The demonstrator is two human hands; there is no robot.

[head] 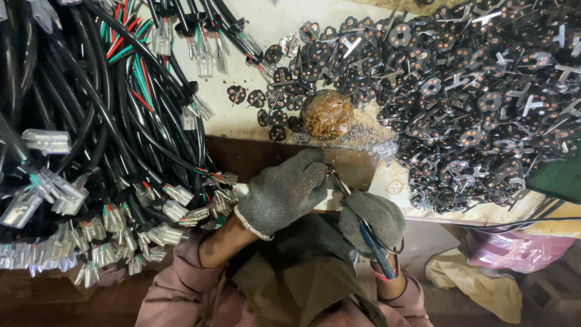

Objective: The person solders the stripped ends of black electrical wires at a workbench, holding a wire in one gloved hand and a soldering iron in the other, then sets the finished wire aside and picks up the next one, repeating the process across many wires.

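Head view: we see a big bundle of black cables (91,133) w/ clear-sleeved terminals filling the left of frame, a heap of black round parts (472,103) upper right. Centre-bottom, our gloved left hand (284,191) is curled tight, contents hidden. Gloved right hand (372,218) grips blue-handled pliers (363,224). Brown resin lump (327,114) sits top centre.

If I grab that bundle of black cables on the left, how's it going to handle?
Probably floppy: the black cables lie in loose curves and drape over the table edge. Likely heavy as a bundle, since many are piled together. They may snag too, as clear connectors on their ends sit tangled among each other.
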